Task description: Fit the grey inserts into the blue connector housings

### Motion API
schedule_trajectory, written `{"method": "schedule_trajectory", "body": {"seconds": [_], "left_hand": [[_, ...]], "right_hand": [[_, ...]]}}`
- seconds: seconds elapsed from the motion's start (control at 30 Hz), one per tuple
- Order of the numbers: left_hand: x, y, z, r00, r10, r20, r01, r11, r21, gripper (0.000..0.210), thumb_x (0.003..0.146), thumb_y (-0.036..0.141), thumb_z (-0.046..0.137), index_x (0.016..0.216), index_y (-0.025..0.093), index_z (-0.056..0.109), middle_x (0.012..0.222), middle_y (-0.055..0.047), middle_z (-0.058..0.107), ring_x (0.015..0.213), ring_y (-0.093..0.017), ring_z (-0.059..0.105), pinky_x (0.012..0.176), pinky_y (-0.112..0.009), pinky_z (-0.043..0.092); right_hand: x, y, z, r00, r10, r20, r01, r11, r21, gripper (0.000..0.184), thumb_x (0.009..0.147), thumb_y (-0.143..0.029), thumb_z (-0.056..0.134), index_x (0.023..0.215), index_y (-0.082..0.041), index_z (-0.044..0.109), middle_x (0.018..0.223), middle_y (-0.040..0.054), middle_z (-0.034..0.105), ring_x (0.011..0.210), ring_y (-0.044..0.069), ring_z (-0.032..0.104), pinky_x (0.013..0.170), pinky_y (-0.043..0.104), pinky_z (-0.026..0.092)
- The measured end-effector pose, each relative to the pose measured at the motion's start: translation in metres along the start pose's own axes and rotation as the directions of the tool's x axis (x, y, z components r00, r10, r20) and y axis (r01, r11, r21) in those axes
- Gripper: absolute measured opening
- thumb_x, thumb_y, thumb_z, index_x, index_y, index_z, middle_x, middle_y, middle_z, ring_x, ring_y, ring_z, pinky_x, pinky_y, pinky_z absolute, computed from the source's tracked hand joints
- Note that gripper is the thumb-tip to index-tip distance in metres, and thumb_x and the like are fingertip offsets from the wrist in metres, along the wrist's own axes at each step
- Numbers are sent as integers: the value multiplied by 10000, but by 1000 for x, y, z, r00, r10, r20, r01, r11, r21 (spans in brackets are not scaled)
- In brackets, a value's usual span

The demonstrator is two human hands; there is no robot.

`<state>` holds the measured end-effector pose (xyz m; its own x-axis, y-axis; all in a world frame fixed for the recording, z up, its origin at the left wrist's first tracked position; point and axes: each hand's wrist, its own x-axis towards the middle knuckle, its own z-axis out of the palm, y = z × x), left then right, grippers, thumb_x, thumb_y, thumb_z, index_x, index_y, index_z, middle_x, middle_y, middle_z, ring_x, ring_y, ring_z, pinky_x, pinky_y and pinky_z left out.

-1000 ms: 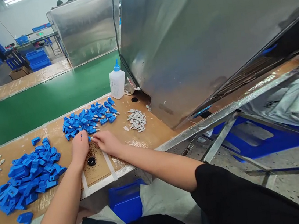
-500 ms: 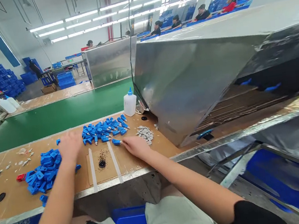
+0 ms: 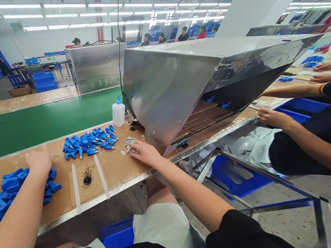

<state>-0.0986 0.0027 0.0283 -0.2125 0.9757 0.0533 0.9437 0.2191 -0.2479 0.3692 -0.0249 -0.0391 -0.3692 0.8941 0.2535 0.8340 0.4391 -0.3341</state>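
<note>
My left hand (image 3: 39, 161) is curled at the back edge of a heap of blue plastic parts (image 3: 13, 182); its fingertips are hidden, as is anything in them. Over a small pile of grey pieces (image 3: 130, 142) reaches my right hand (image 3: 145, 153), its fingers apart and touching the near side of the pile. Between the hands, farther back, lies a group of blue parts with pale tips (image 3: 89, 142). A cardboard pad (image 3: 80, 185) with two tape strips carries a small black round dish (image 3: 87, 180) amid dark specks.
A white bottle with a blue cap (image 3: 119, 113) stands behind the grey pieces. The large metal hood (image 3: 161, 95) rises close to my right hand. A green conveyor belt (image 3: 42, 127) runs behind the bench. At right, a co-worker's arms (image 3: 285, 119) reach to the bench.
My right hand has let go of a blue part with a pale tip and moved right to the grey pieces. The view has turned right, bringing the co-worker into sight.
</note>
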Motion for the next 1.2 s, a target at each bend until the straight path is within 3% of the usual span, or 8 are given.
{"method": "schedule_trajectory", "body": {"seconds": [0.17, 0.27, 0.37, 0.47, 0.57, 0.87, 1.03, 1.2], "left_hand": [[-4, -3, -5, 993, 3, -122, -6, 1000, -22, 151, 822, 180, 575, 942, 112, 637, 859, -211, 719, 991, -402, 668, 942, -567, 418], [-9, 9, -8, 940, -44, -338, -74, 942, -328, 234, 847, 332, 639, 990, 147, 647, 915, -134, 711, 991, -349, 660, 957, -576, 460], [-20, 44, -1, 930, -119, -349, -262, 452, -853, 380, 868, 482, 639, 1101, 181, 656, 1005, -101, 709, 917, -262, 679, 874, -451, 552], [-32, 86, 15, 962, -35, -272, -274, -151, -950, 496, 823, 555, 704, 1142, 185, 623, 1104, -115, 692, 898, -222, 687, 749, -352, 581], [-39, 107, 29, 952, 29, -304, -280, -314, -907, 440, 812, 506, 763, 1082, 191, 617, 1207, -126, 679, 892, -184, 667, 706, -296, 559], [-43, 107, 39, 932, 159, -325, -343, 104, -933, 350, 909, 495, 652, 1135, 236, 717, 1055, -51, 735, 800, -188, 621, 749, -320, 484], [-42, 111, 38, 926, 53, -373, -375, 209, -903, 388, 969, 498, 530, 1179, 227, 713, 1096, -70, 727, 931, -235, 643, 879, -361, 492], [-36, 106, 41, 927, 10, -375, -368, 221, -903, 421, 967, 517, 519, 1166, 198, 708, 1036, -76, 728, 921, -235, 650, 875, -348, 502]], "right_hand": [[7, -4, 10, 998, -63, -5, 63, 996, -67, 160, 971, -283, 646, 1113, -230, 696, 1156, 82, 604, 1057, 205, 601, 869, 303, 470], [18, -7, 5, 994, -102, 30, 105, 986, -133, 124, 976, -257, 625, 1060, -208, 703, 1127, 97, 596, 1031, 218, 581, 865, 313, 455], [27, -10, 2, 990, -124, 68, 135, 972, -193, 110, 962, -248, 626, 1014, -193, 706, 1080, 108, 597, 1006, 237, 569, 857, 325, 440], [35, -11, 5, 989, -89, 116, 110, 975, -192, 89, 934, -219, 650, 992, -187, 709, 1065, 108, 597, 998, 238, 573, 855, 317, 432], [42, -9, 9, 985, -39, 170, 68, 984, -165, 80, 926, -212, 658, 981, -177, 705, 1063, 105, 598, 1009, 230, 584, 871, 306, 429], [56, -3, 20, 961, 45, 272, -2, 988, -155, 73, 887, -249, 683, 889, -179, 703, 1018, 99, 610, 1002, 245, 602, 841, 307, 440], [79, 8, 31, 996, 91, -17, -89, 990, 107, 392, 828, -407, 766, 1139, -187, 674, 1147, 104, 609, 1079, 258, 609, 940, 358, 485], [166, 11, 22, 774, 520, -361, -348, 826, 444, 773, 817, -408, 755, 1440, -81, 434, 1451, 231, 502, 1249, 268, 573, 1046, 362, 458]]}}
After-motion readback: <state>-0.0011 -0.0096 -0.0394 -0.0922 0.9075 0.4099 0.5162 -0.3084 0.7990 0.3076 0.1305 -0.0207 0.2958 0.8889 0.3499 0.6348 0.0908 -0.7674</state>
